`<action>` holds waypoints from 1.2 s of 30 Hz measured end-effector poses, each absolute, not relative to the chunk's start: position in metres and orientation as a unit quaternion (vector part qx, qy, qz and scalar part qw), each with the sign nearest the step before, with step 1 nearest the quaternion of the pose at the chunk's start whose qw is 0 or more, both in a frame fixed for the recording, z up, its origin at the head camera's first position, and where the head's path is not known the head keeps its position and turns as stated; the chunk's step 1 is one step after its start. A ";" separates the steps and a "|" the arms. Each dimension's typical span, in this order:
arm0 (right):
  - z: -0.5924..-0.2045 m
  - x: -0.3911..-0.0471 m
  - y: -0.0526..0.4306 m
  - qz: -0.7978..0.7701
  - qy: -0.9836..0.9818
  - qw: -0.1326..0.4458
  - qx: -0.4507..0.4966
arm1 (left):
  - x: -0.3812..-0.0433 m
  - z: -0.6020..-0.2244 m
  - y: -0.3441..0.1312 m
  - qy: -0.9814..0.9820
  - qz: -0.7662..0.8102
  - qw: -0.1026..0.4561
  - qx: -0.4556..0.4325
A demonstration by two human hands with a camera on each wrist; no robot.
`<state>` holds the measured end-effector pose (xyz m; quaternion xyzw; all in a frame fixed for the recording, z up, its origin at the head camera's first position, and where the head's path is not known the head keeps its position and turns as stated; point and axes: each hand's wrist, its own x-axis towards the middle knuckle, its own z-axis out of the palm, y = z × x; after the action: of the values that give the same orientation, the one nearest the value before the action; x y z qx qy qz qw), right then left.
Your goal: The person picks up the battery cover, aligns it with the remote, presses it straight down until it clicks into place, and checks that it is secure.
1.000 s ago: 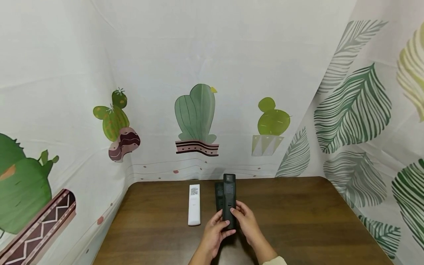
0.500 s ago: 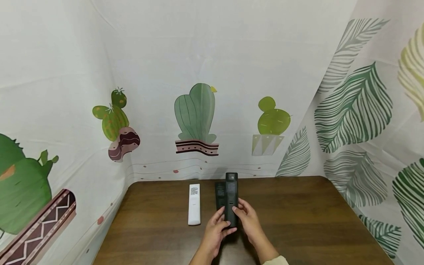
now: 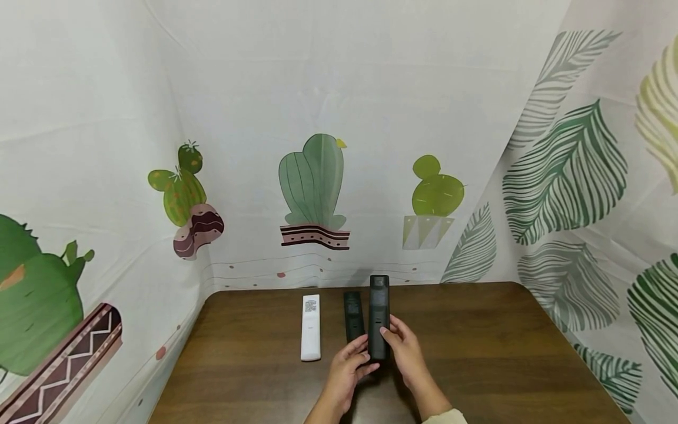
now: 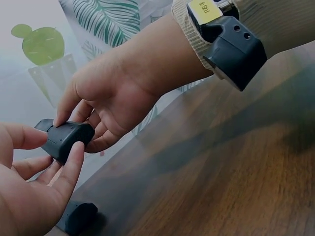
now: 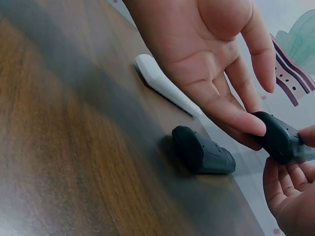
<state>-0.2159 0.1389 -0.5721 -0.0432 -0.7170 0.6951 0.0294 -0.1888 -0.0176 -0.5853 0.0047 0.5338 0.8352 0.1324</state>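
Observation:
A long black remote control (image 3: pixel 378 303), back side up, is held raised above the table. My right hand (image 3: pixel 412 356) pinches it near its close end, thumb on the back face and fingers underneath. On the other side is my left hand (image 3: pixel 344 372), its fingers loosely spread and fingertips right at the remote's edge; in the right wrist view its thumb stands away from the remote. A second black remote control (image 3: pixel 352 312) lies on the table just left of the held one, its lower end partly hidden by my left hand. In the right wrist view this lying remote (image 5: pixel 206 156) shows whole.
A white remote control (image 3: pixel 311 330) lies back side up on the brown wooden table (image 3: pixel 238 353), left of the black ones. Behind the table's far edge hangs a white cloth (image 3: pixel 371 88) printed with cacti and leaves. A dark wrist device (image 4: pixel 236 51) sits on my right wrist.
The held black remote has moved right with my right hand, uncovering more of the lying black remote. My left hand's fingers have loosened from it. The white remote has stayed put.

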 end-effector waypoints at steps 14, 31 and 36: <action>-0.579 -0.223 0.153 0.685 -0.724 0.038 -0.069 | -0.185 -0.586 -0.004 0.537 0.831 0.143 0.006; -0.586 -0.227 0.161 0.677 -0.730 0.047 -0.087 | -0.183 -0.593 0.007 0.542 0.826 0.153 0.013; -0.588 -0.228 0.163 0.672 -0.733 0.050 -0.095 | -0.184 -0.595 0.011 0.545 0.823 0.158 0.020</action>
<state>-0.2276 0.1628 -0.5877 -0.0951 -0.7325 0.6722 0.0504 -0.1840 0.0113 -0.5949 0.0200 0.5446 0.8235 0.1576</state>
